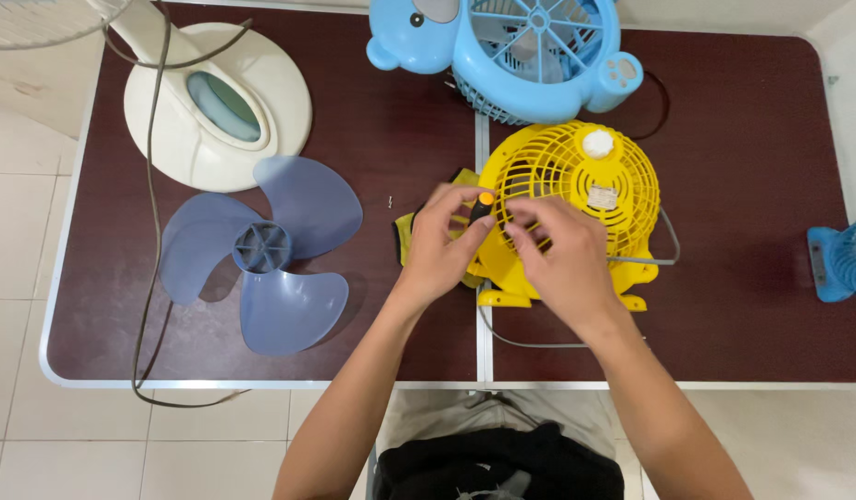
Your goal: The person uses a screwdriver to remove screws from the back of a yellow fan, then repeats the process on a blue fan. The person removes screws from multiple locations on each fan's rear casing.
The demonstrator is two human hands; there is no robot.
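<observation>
The yellow fan (576, 190) lies grille-up near the table's (752, 296) middle seam. The left hand (439, 248) is closed around an orange-tipped screwdriver (483, 206); best kept upright and pressed squarely, while the right hand (562, 255), fingers curled on the grille, steadies it

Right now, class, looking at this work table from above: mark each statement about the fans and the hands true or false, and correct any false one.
1. Both hands, left hand and right hand, are at the yellow fan. True.
2. The loose fan blade is red. False: it is pale blue.
3. The left hand holds a screwdriver with an orange-tipped handle. True.
4. The blue bear-shaped fan lies on the floor. False: it is on the table.
</observation>
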